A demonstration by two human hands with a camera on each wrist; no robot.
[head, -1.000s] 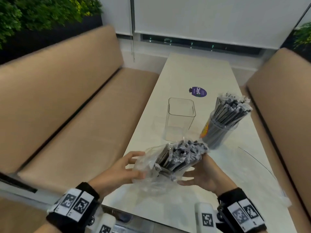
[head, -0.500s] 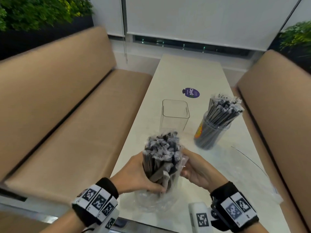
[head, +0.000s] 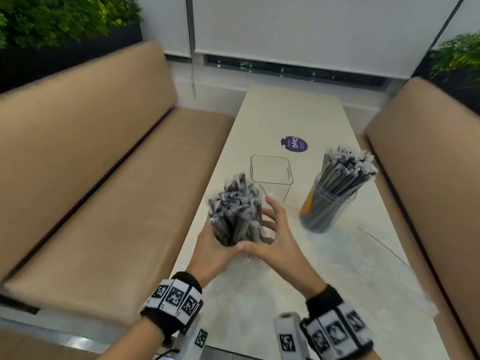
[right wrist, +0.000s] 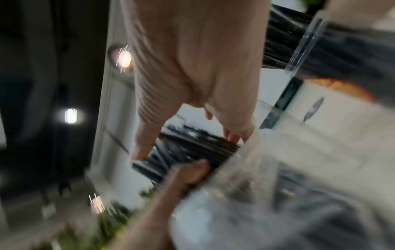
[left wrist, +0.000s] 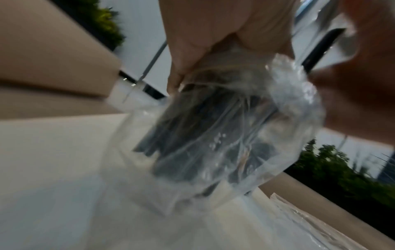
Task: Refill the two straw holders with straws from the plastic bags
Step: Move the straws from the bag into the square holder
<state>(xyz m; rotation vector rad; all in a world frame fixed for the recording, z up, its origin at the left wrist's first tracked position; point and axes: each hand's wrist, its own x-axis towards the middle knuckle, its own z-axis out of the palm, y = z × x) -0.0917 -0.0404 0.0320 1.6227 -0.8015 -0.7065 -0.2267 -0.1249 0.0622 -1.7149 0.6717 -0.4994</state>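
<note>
A bundle of black wrapped straws (head: 237,211) stands upright above the near table, its lower half still inside a clear plastic bag (left wrist: 213,143). My left hand (head: 213,250) grips the bundle and bag from the left. My right hand (head: 272,229) is beside the bundle on its right, fingers spread and fairly straight, thumb meeting the left hand. Just beyond stands an empty square clear holder (head: 271,175). To its right a round clear holder (head: 327,206) is packed with straws.
An empty clear plastic bag (head: 384,276) lies flat on the white table (head: 293,113) at the right. A purple sticker (head: 294,144) sits mid-table. Tan bench seats (head: 104,190) flank the table on both sides.
The bundle has been turned from lying sideways to standing upright and lifted toward the square holder. My right hand has opened off the bag, fingers now spread.
</note>
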